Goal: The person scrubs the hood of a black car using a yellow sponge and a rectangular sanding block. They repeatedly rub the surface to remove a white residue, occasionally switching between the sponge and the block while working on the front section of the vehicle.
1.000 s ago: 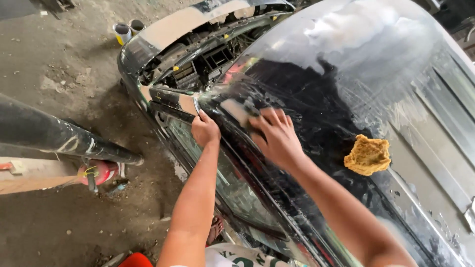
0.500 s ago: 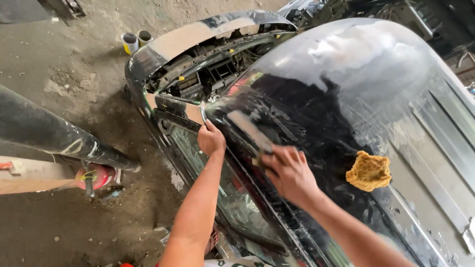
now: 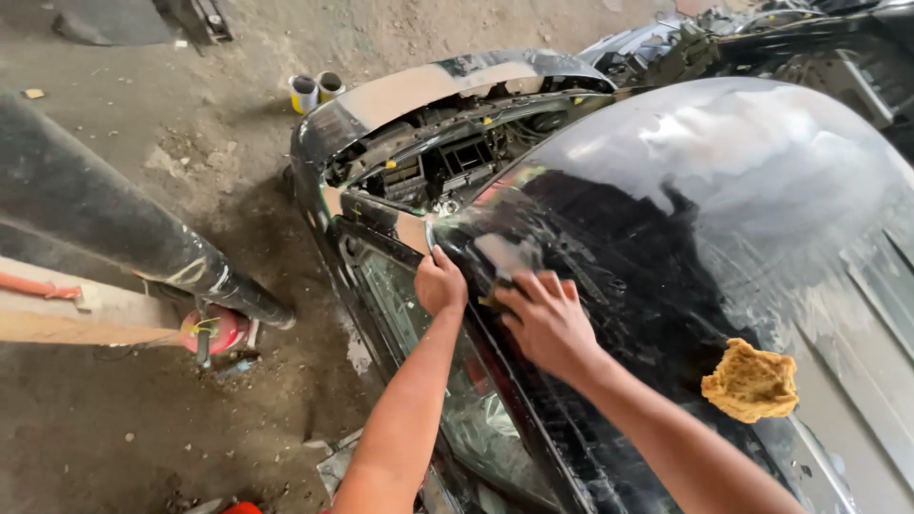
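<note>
A glossy black car hood (image 3: 685, 238), wet and reflective, fills the right of the head view. My left hand (image 3: 440, 282) grips the hood's front corner edge with curled fingers. My right hand (image 3: 545, 319) presses flat on the wet surface, with a small grey sanding pad (image 3: 503, 259) partly under its fingertips. A yellow sponge (image 3: 750, 383) lies on the hood to the right of my right forearm.
The car's front is stripped, with an open engine bay (image 3: 433, 167) and a taped bumper panel (image 3: 400, 95). Two small cans (image 3: 316, 90) stand on the dirt floor beyond. A dark pole (image 3: 124, 224) and a red object (image 3: 214, 333) lie at left.
My right hand slid down the hood and has come back up toward the front corner. The left hand kept its grip on the edge. The camera view shifted slightly.
</note>
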